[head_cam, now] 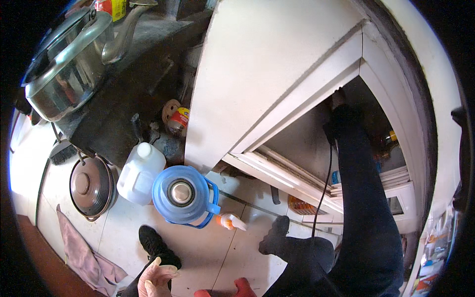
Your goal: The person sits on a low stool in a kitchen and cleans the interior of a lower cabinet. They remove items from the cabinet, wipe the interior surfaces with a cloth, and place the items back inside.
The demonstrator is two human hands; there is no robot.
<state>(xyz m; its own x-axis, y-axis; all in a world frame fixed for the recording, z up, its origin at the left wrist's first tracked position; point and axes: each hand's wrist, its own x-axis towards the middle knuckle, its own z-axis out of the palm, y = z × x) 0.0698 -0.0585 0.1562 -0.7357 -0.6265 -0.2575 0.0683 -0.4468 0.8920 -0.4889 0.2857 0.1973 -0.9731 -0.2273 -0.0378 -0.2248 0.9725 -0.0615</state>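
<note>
My left hand (156,278) is low in the picture over my left leg, its fingers loosely bent, with nothing seen between them. My right arm, in a dark sleeve, reaches far into an open white cabinet; my right hand (338,98) is at its dark far end, small and in shadow, and whether it holds anything is hidden. A dark cable (321,200) runs down beside that sleeve. On the tiled floor stand a blue water jug (163,202), a white plastic jug (139,193) touching or close beside it, and an orange-and-white spray bottle (226,221).
A metal kettle (79,74) stands on a dark surface at the upper left. Below it on the floor are a lidded pot (92,191), a brush (63,157) and a pink cloth (79,245). The cabinet's white frame (297,96) surrounds my right arm. Something red (245,287) lies at the bottom.
</note>
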